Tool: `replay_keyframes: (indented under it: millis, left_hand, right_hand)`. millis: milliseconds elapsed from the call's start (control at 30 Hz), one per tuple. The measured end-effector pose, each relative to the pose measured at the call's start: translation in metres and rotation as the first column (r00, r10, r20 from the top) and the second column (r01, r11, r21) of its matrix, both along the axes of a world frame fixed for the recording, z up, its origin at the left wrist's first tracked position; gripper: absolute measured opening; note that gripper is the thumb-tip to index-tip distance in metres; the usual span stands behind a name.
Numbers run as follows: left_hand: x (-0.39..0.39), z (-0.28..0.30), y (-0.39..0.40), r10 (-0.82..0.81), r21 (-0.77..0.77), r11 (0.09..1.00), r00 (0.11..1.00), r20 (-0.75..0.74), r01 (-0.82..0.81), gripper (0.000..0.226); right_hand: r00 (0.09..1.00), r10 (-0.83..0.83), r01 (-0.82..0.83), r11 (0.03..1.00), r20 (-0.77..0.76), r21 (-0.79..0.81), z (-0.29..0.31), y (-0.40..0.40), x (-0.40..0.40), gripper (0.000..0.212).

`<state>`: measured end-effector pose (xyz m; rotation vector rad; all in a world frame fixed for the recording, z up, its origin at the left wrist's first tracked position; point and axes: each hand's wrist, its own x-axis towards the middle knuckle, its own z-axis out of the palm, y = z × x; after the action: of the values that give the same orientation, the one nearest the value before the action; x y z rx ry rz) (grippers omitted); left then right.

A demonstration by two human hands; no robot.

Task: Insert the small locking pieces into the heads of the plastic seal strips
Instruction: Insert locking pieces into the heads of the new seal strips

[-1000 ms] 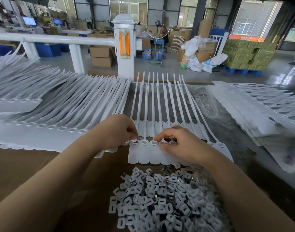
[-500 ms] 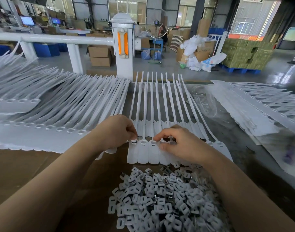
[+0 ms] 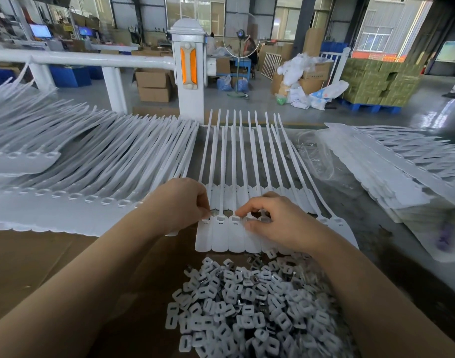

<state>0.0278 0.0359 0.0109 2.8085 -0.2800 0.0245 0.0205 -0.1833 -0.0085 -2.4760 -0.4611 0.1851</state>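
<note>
You are working on a joined row of white plastic seal strips (image 3: 229, 236) lying in the middle of the table (image 3: 27, 259), their flat rounded tags pointing toward the near edge and their thin tails fanning out toward the far edge. Each head is showing a small rectangular socket just above its tag. Your left hand (image 3: 179, 205) is curling over the leftmost head, fingertips pinching down at its socket; what it is pinching is hidden under the fingers. Your right hand (image 3: 278, 223) is resting on the heads a few strips to the right, forefinger and thumb bent and pinching at a socket, and I cannot tell whether a piece is between them. The two hands are sitting near each other with two or three heads showing between. The small locking pieces (image 3: 249, 303), white slotted tabs with a few metal clips mixed in, are lying heaped by the near edge, just below the tags. More strips (image 3: 87, 174) are lying spread toward the left edge. Compared with a second ago, both hands are staying at the same sockets, barely shifting.
</note>
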Motion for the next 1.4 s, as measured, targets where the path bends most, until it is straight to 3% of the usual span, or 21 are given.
replay_keyframes:
  millis: [633, 833, 1033, 1200, 1400]
  left_hand:
    - [0.004, 0.0, 0.009, -0.041, 0.031, 0.999, 0.997, -0.06, 0.043, 0.003]
    - [0.004, -0.001, 0.009, -0.052, 0.027, 0.998, 0.995, -0.085, 0.054, 0.013]
    - [0.0, 0.0, 0.007, -0.04, 0.024, 0.999, 0.999, -0.031, 0.041, 0.003]
    - [-0.006, 0.006, 0.001, -0.133, 0.157, 0.98, 0.99, 0.052, 0.123, 0.013]
    - [-0.015, 0.015, -0.003, -0.245, 0.386, 0.896, 0.969, 0.015, 0.221, 0.026]
  right_hand:
    - [1.0, 0.002, -0.002, 1.0, -0.005, 0.001, 0.0, 0.0, -0.001, 0.017]
    - [1.0, 0.001, -0.001, 1.0, -0.008, -0.004, 0.001, 0.0, -0.002, 0.017]
    - [1.0, 0.004, -0.004, 1.0, -0.008, -0.009, 0.001, 0.0, -0.001, 0.018]
    - [1.0, 0.005, -0.005, 1.0, -0.015, -0.003, 0.002, 0.0, -0.002, 0.018]
    - [1.0, -0.004, 0.004, 1.0, -0.011, -0.014, 0.003, 0.001, -0.003, 0.018]
